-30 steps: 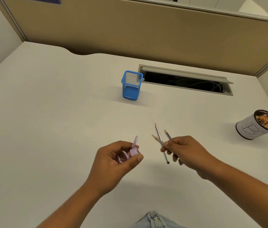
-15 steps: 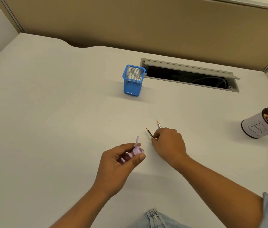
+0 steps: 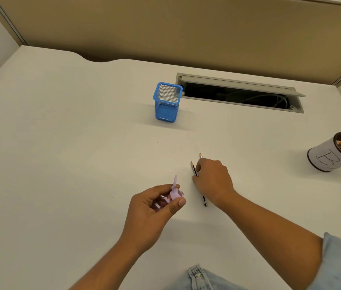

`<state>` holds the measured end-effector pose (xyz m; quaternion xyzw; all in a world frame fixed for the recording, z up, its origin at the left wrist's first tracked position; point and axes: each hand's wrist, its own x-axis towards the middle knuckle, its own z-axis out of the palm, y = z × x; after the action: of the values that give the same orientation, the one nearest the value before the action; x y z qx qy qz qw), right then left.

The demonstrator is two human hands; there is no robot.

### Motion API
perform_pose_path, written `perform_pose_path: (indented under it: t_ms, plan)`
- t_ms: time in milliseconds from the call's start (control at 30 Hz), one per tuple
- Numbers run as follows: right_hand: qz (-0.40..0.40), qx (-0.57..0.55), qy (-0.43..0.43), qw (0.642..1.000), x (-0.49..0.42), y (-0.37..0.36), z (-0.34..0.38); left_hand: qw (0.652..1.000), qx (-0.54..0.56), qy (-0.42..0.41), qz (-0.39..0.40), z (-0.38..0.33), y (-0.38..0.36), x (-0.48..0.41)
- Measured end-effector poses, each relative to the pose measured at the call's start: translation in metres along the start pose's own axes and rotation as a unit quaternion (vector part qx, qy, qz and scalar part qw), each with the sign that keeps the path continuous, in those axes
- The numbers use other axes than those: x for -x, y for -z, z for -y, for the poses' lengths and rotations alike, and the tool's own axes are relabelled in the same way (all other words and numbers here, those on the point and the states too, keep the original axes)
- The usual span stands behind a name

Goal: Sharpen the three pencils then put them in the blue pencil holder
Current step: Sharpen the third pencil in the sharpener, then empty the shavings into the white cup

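Pinching lilac sharpener (image 3: 174, 194) in left hand (image 3: 152, 208), lid flipped up. Right hand (image 3: 213, 181) palm-down over pencils (image 3: 194, 170) on desk (image 3: 60, 153); grip hidden, cannot tell. Blue mesh holder (image 3: 167, 102) far, centre. Shavings cup (image 3: 332, 152) marked "B", far right.

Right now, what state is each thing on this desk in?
Blue pencil holder: upright, empty.
Pencils: lying on the desk under the right hand; two tips show.
Sharpener: lid flipped open, held in the left hand.
White cup: tilted, holding shavings.
Cable hatch: open.
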<state>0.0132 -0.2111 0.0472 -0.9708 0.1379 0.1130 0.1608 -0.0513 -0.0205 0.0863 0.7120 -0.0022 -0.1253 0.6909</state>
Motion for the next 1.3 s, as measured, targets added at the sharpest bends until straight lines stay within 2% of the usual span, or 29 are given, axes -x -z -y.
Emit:
perform_pose_path:
  t_ms: [100, 200, 267, 333, 400, 467, 600, 767, 1033, 1300]
  plan:
    - [-0.003, -0.025, -0.003, 1.000, 0.004, 0.014, -0.002, 1.000, -0.008, -0.003, 0.003, -0.004, 0.000, 0.003]
    - [-0.035, -0.114, 0.009, 0.993, 0.015, 0.044, -0.004, 1.000, -0.011, -0.009, 0.007, -0.010, 0.002, 0.008]
    - [-0.001, -0.242, 0.051, 0.969, 0.028, 0.066, -0.001, 1.000, -0.011, -0.013, 0.021, -0.015, 0.001, 0.011]
    - [0.066, -0.352, 0.111, 0.927, 0.049, 0.086, 0.006, 0.999, -0.027, -0.019, 0.037, -0.020, -0.002, 0.014]
    - [0.115, -0.384, 0.166, 0.901, 0.073, 0.099, 0.009, 0.998, -0.042, -0.027, 0.047, -0.027, -0.007, 0.019]
    - [0.131, -0.383, 0.186, 0.895, 0.090, 0.105, 0.012, 0.997, -0.042, -0.036, 0.059, -0.034, -0.008, 0.021]
    - [0.081, -0.400, 0.185, 0.894, 0.109, 0.116, 0.008, 0.995, -0.033, -0.049, 0.085, -0.048, -0.009, 0.025]
    - [0.055, -0.431, 0.230, 0.871, 0.128, 0.122, 0.008, 0.997, 0.025, -0.043, 0.057, -0.064, -0.012, 0.027]
    - [-0.064, -0.396, 0.249, 0.881, 0.150, 0.105, 0.012, 0.994, 0.090, 0.033, 0.055, -0.066, -0.024, 0.025]
    - [-0.159, -0.456, 0.237, 0.843, 0.164, 0.093, 0.005, 0.969, 0.202, 0.114, 0.083, -0.062, -0.044, 0.022]
